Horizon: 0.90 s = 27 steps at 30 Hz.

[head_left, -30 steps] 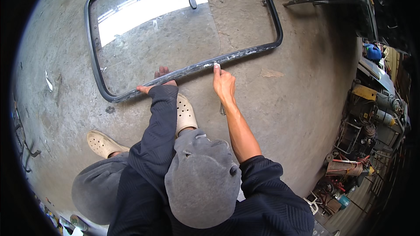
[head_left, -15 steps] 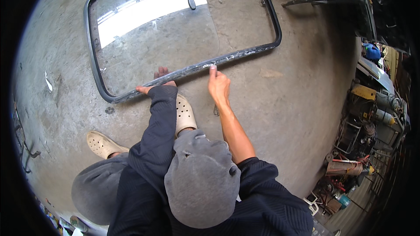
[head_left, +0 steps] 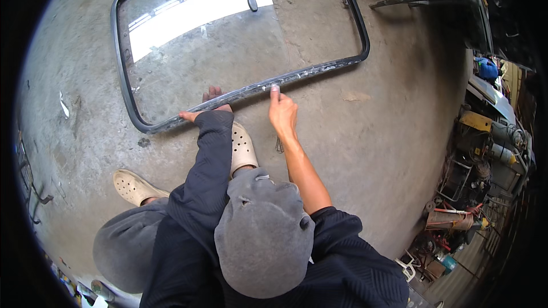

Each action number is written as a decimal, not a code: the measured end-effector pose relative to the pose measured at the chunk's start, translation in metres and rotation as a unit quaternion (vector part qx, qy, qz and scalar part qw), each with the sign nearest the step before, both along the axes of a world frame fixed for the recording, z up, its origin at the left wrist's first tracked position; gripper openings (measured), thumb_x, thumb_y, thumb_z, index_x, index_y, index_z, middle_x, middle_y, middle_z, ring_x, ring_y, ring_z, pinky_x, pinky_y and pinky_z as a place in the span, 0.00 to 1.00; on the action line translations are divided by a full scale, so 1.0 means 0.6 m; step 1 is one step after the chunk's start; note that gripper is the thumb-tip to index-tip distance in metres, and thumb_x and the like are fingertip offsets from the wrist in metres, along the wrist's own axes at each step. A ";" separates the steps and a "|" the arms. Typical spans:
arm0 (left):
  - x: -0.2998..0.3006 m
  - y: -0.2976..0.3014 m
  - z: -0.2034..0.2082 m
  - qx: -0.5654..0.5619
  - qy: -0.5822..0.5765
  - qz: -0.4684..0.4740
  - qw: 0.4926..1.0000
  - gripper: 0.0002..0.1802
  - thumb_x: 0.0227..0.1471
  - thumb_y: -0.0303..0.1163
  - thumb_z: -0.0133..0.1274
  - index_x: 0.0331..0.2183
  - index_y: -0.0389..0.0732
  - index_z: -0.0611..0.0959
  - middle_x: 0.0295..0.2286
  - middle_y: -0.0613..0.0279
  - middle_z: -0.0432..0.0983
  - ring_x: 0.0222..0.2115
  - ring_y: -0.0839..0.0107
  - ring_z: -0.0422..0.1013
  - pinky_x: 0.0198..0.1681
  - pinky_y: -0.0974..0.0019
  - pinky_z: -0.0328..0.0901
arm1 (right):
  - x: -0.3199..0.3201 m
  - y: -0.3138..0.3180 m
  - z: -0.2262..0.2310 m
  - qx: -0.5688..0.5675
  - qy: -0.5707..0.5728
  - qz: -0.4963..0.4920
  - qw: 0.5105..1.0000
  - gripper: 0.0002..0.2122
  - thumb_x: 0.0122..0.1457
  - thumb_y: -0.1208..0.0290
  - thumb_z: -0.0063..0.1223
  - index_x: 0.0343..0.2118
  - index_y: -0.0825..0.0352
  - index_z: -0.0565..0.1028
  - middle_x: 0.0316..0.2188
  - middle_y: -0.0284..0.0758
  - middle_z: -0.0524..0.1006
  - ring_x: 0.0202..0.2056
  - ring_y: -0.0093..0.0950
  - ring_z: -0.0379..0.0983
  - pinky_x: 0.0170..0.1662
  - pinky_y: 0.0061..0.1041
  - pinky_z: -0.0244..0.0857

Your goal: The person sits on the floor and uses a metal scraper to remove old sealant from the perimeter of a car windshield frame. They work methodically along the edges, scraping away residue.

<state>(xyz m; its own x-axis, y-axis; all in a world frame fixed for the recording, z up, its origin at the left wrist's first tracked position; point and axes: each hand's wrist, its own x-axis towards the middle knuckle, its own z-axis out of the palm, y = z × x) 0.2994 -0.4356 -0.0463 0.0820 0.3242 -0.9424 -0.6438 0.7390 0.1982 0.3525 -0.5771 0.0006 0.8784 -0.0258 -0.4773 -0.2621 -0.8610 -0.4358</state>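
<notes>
A window with a black rubber-edged frame (head_left: pixel 319 69) and a clear glass pane (head_left: pixel 228 51) stands tilted over the floor in front of me. Whitish residue marks the near rail of the frame. My left hand (head_left: pixel 193 116) grips this rail toward its left part, thumb on the near side and fingers showing through the glass behind. My right hand (head_left: pixel 283 113) is closed, its thumb reaching up against the rail right of the left hand. Whether the curled fingers hold a small thing is hidden. A dark oval piece (head_left: pixel 252 3) sits on the pane.
My beige clogs (head_left: pixel 242 145) are on the concrete floor (head_left: pixel 365 154), one just under the rail. A metal frame stand (head_left: pixel 422 0) stands at the far right. Tools, cylinders and machine parts (head_left: pixel 468 154) crowd the right side. A white scrap (head_left: pixel 64 104) lies at the left.
My right thumb has slid slightly left along the rail. The left hand keeps its grip, and the window sits almost as before.
</notes>
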 end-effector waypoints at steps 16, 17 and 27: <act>0.001 -0.016 -0.023 -0.009 -0.009 0.023 1.000 0.55 0.42 0.78 0.27 0.44 0.30 0.61 0.41 0.40 0.64 0.43 0.50 0.65 0.54 0.47 0.57 | -0.008 0.001 0.005 0.003 -0.018 -0.015 1.000 0.26 0.61 0.50 0.36 0.28 0.72 0.76 0.26 0.57 0.74 0.33 0.56 0.71 0.38 0.48 0.64; 0.002 -0.014 -0.018 -0.009 -0.007 0.023 1.000 0.54 0.43 0.78 0.27 0.44 0.30 0.62 0.40 0.40 0.64 0.43 0.50 0.65 0.54 0.47 0.57 | 0.004 -0.001 0.007 0.006 -0.016 -0.031 0.999 0.26 0.61 0.49 0.36 0.29 0.72 0.76 0.27 0.57 0.74 0.33 0.57 0.71 0.39 0.48 0.64; 0.009 -0.016 0.010 -0.025 -0.001 0.023 0.999 0.53 0.43 0.78 0.27 0.42 0.30 0.63 0.39 0.40 0.66 0.42 0.52 0.66 0.54 0.47 0.56 | -0.003 -0.004 -0.004 0.004 -0.056 0.000 0.998 0.26 0.62 0.51 0.37 0.25 0.73 0.75 0.22 0.57 0.73 0.29 0.56 0.71 0.33 0.48 0.63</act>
<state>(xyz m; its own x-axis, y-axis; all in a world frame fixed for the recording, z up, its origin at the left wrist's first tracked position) 0.3047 -0.4455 -0.0402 0.0696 0.2804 -0.9574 -0.6774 0.7178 0.1610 0.3504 -0.5797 -0.0021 0.9266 -0.0227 -0.3754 -0.2114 -0.8571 -0.4699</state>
